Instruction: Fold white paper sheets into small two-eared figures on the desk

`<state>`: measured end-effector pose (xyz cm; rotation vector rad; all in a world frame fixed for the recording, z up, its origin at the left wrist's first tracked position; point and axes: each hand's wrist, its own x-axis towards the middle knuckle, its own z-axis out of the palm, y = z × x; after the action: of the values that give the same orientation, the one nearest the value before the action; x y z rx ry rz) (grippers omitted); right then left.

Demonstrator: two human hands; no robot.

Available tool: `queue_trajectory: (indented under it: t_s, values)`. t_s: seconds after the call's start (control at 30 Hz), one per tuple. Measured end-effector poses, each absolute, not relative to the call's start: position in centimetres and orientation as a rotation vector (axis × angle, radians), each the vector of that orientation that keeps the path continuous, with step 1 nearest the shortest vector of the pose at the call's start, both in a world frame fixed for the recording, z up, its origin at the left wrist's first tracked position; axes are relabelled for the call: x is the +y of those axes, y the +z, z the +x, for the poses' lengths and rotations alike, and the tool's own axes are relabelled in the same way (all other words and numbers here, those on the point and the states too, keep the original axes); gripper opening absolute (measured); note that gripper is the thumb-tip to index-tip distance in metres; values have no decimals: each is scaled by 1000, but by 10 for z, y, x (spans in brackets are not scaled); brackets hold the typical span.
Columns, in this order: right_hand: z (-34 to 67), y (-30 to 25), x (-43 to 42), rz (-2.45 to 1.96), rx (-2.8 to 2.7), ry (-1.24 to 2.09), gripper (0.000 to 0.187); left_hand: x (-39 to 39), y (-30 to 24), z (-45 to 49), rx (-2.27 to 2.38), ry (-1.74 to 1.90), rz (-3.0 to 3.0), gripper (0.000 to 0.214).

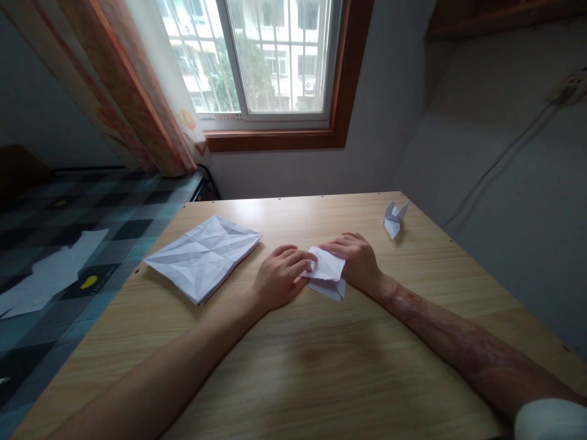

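Between my two hands is a small folded sheet of white paper (326,264), its layers partly spread toward me just above the table. My left hand (283,276) pinches its left side, with the fingers over the top and the thumb underneath. Around the upper right edge, my right hand (355,256) is closed on the same paper, its fingertips partly hidden. To the left lies a stack of creased white paper sheets (206,253), apart from my left hand. A finished-looking origami figure (393,220) with two upright points stands at the far right.
The wooden table (293,373) reaches to the wall below a window (279,61). On the left, a bed with a checked cover (137,201) holds loose white paper pieces (55,272). A cable (495,162) runs down the right wall.
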<state>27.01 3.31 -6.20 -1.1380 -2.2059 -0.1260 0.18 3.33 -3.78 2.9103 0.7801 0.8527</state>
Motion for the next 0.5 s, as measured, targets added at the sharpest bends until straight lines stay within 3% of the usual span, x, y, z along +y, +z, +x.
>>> queue_trajectory:
  t_s: [0.2, 0.4, 0.5]
  values:
    - [270, -65, 34, -1177, -2219, -111, 31, 31, -37, 4, 861, 939, 2868, 9]
    - [265, -64, 37, -1059, -2345, 157, 68, 36, -39, 2, 1005, 921, 2807, 20]
    - [267, -65, 38, -1050, -2350, 227, 67, 38, -41, 3, 1027, 915, 2771, 27]
